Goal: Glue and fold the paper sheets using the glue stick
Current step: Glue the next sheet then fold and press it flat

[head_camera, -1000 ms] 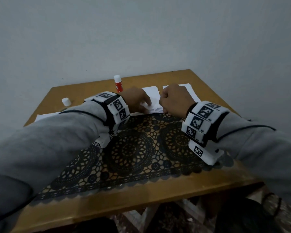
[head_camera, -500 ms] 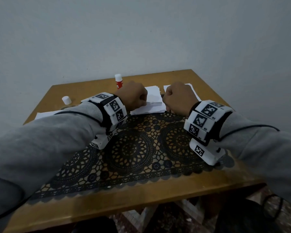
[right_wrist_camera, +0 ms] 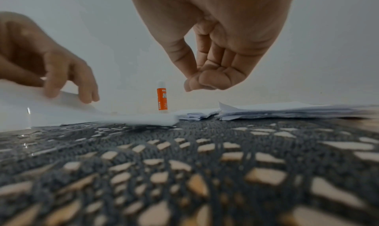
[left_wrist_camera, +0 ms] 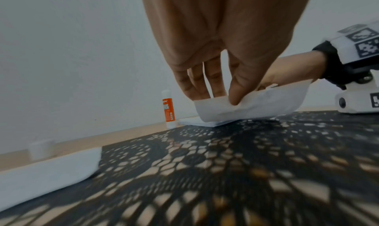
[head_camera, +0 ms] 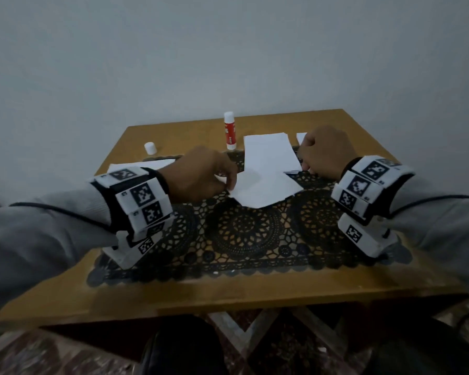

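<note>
A white paper sheet (head_camera: 263,189) lies askew on the black lace mat, its left edge lifted. My left hand (head_camera: 229,182) pinches that edge between thumb and fingers, which the left wrist view shows as the left hand (left_wrist_camera: 223,98) gripping the sheet (left_wrist_camera: 262,104). Behind the sheet lies a stack of paper (head_camera: 267,151). My right hand (head_camera: 305,163) hovers by the sheet's right corner. In the right wrist view the right hand (right_wrist_camera: 197,83) has its fingers curled and holds nothing. The uncapped red and white glue stick (head_camera: 230,131) stands upright behind the stack.
The glue stick's white cap (head_camera: 150,148) stands at the back left of the wooden table (head_camera: 255,290). More paper (head_camera: 144,165) lies left of my left wrist, and a second pile (right_wrist_camera: 276,110) lies under my right hand. The lace mat (head_camera: 244,234) covers the table's middle.
My hands have moved apart. The left hand has drawn one sheet off the stack toward me, and the right hand has shifted right, off the stack.
</note>
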Demonstrator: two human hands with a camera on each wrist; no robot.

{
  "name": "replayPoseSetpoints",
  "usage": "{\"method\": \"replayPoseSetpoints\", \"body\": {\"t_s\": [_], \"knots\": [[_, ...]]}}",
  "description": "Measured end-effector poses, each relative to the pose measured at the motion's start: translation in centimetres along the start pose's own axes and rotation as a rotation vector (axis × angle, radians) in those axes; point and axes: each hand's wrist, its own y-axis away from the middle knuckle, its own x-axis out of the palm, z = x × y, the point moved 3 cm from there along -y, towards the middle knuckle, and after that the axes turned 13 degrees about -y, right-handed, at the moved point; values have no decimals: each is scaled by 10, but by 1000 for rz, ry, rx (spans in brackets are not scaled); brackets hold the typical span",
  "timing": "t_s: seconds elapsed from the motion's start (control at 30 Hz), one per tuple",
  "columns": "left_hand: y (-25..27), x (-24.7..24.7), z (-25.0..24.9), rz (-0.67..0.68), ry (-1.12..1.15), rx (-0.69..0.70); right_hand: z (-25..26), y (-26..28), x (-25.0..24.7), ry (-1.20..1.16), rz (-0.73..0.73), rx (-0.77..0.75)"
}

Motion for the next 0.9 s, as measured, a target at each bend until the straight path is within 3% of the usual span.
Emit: {"method": "replayPoseSetpoints", "body": {"t_s": [0.13,0.43,0.6,0.9], "knots": [[27,7,18,102,7,-11,5,5,2,14,1,-26],[51,20,32,64,-2,66,4,4,4,73,33,-41],[53,22,38,35,47,102,17,4,8,164,164,-61],[62,24,45,53,55,153,61,-50,54,-34,148,75]]}}
